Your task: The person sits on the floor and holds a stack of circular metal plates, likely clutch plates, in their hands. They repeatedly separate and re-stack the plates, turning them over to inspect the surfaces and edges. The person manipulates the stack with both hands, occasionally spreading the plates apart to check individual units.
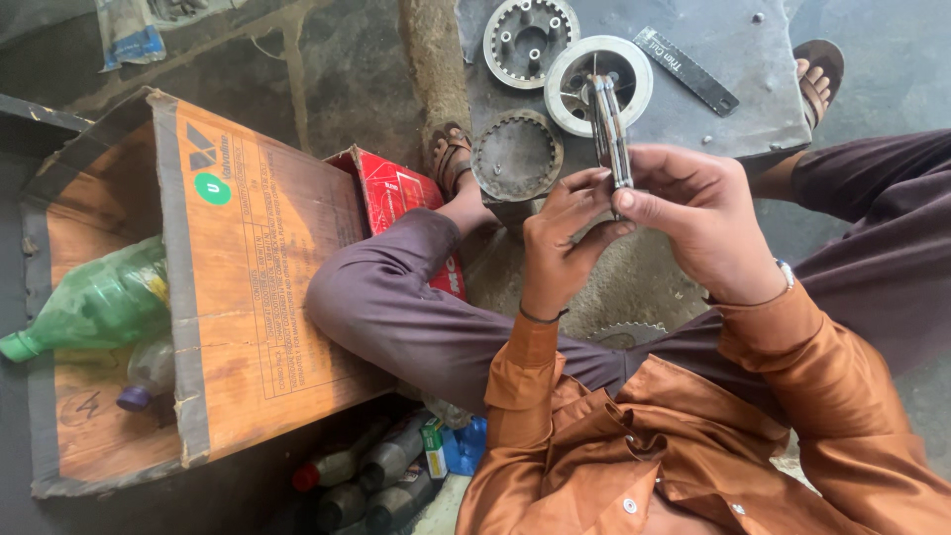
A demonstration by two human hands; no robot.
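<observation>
- While both hands meet in the middle of the head view, they grip one stack of thin metal plates point(612, 129), held edge-on and upright above a grey slab point(733, 109).
- Right hand point(698, 223): fingers curled round the lower right side of the stack, thumb pressed on its near edge; closed in a grasp, not clenched flat.
- Left hand point(560, 238): fingers partly bent, fingertips point(594, 181) pinching the stack's lower left side; half open, palm turned toward the other hand.
- Stack sits between the two hands, its top end overlapping a pale round hub point(597, 84) that lies on the slab.
- Toothed round basket point(530, 38) lies on the slab just left of the hub, further from the person.
- Dark toothed ring point(516, 156) lies near the slab's left edge, just beside the left hand's fingers.
- Dark flat strip point(686, 69) lies on the slab right of the hub, apart from it.
- Sandalled feet at the slab: one point(451, 159) by the dark ring, one point(817, 74) at the right edge.
- Cardboard box point(228, 277), open, far left, holding a green plastic bottle point(94, 307) and a bottle with a purple cap point(144, 381).
- Red box point(401, 198) wedged between the cardboard box and the left knee.
- Several dark bottles point(381, 476) on the floor below the left knee.
</observation>
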